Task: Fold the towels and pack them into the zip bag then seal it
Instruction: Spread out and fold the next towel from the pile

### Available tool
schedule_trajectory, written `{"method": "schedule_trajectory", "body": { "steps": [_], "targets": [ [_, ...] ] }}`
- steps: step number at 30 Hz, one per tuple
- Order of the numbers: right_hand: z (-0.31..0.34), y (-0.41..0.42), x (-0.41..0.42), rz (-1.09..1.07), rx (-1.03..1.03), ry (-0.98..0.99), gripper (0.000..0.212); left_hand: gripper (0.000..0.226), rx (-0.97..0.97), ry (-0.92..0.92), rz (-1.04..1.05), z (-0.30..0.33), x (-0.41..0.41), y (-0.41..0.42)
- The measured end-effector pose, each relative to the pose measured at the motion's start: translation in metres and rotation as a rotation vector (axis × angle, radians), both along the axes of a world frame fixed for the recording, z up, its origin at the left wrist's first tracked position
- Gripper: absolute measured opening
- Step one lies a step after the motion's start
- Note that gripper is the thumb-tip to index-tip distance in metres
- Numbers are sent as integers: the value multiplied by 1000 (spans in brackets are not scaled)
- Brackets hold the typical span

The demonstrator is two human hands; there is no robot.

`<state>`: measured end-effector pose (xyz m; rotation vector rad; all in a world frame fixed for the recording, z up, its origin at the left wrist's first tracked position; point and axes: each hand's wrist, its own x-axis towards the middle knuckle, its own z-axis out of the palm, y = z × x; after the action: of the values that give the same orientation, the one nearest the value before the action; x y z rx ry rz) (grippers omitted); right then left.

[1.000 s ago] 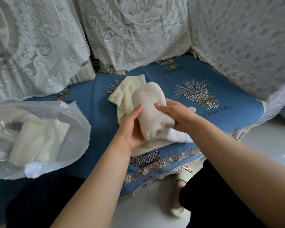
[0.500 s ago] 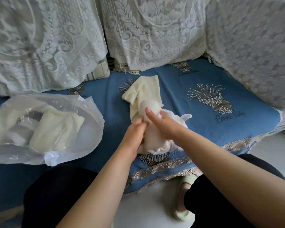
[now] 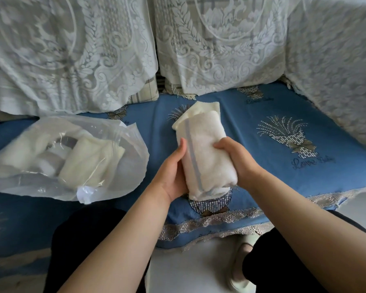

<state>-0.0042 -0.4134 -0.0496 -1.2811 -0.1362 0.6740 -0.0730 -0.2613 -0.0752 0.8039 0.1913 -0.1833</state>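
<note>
A white towel (image 3: 207, 153) with a grey stripe is rolled into a thick bundle above the blue sofa seat. My left hand (image 3: 173, 174) cups its left side and my right hand (image 3: 239, 159) grips its right side. A cream towel (image 3: 201, 111) lies under and behind the white one, its far end showing. To the left, the clear zip bag (image 3: 123, 174) lies open on the seat with folded cream and white towels (image 3: 87, 163) inside.
The blue seat cover (image 3: 283, 178) has a lace trim along its front edge. White lace covers (image 3: 220, 45) drape the backrest and the right arm. My dark-clad knees and a slippered foot (image 3: 241, 263) sit below the seat edge.
The white towel went from a loose bunch pressed on the seat to a tight roll held between both hands. The view has shifted right, bringing the bag closer to centre.
</note>
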Motion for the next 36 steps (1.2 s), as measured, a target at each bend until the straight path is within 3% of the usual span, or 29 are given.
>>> {"method": "schedule_trajectory", "body": {
  "steps": [2, 4, 6, 10, 13, 15, 18, 20, 22, 25, 27, 32, 36],
  "targets": [
    [3, 7, -3, 17, 9, 38, 42, 61, 38, 5, 17, 11, -3, 10],
    [2, 19, -6, -7, -46, -106, 33, 59, 127, 12, 93, 16, -5, 23],
    [0, 30, -10, -19, -65, -206, 39, 53, 218, -16, 163, 22, -9, 37],
    [-3, 43, -16, 263, 130, 9, 59, 49, 277, -59, 136, 30, -17, 61],
    [-4, 52, -17, 324, 146, 105, 57, 49, 447, -30, 196, 30, -21, 71],
    [-6, 61, -15, 262, 59, 96, 53, 54, 854, 20, 271, 31, -27, 76],
    [-8, 72, -7, 153, -168, -44, 44, 44, 1739, -63, 502, 23, -45, 89],
    [-9, 79, -1, 186, -329, -153, 37, 31, 2026, -212, 739, 22, -56, 98],
    [-11, 91, 3, 246, -495, -246, 33, 43, 2205, -181, 816, 19, -63, 108],
    [-16, 118, 1, 308, -577, -285, 31, 91, 2344, 155, 475, 10, -74, 122],
    [-20, 136, 2, 321, -561, -294, 33, 105, 2419, 270, 341, -2, -81, 127],
    [-26, 168, 10, 379, -633, -170, 40, 91, 2533, 352, 374, -8, -87, 134],
    [-26, 186, 13, 410, -860, -273, 43, 69, 2371, 368, 340, 0, -90, 142]
  ]
}}
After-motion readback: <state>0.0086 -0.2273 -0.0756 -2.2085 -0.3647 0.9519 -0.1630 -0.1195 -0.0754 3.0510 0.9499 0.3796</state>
